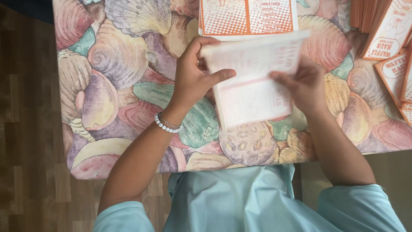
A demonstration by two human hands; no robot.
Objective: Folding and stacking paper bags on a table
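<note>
A wooden plank floor [25,129] runs down the nine o'clock side, and over it stands a table under a cloth [120,64] printed with big seashells in pink, mauve, green and cream. The person sits at the six o'clock edge in a pale blue top [240,202].

At the middle of the view both hands hold one paper leaflet [253,81]. It is white with faint orange print, blurred by motion, and it bends: the upper part arches toward twelve o'clock while the lower part lies lower over the cloth. Whether it is a single sheet or a folded one cannot be told.

The left hand [193,77] grips the leaflet's nine o'clock edge, thumb stretched flat across the face, the other fingers curled over the top edge and behind the paper. A bracelet of white beads [167,123] circles that wrist. The right hand [304,86] takes the three o'clock edge, with one fingertip on the paper's face; its other fingers are blurred and I cannot tell how they lie.

At twelve o'clock one stack of orange-and-white leaflets [249,17] lies flat, just beyond the held one. At two to three o'clock more orange leaflets [392,51] lie fanned; about four faces show, and a tight orange pile behind them is too closely packed to count.
</note>
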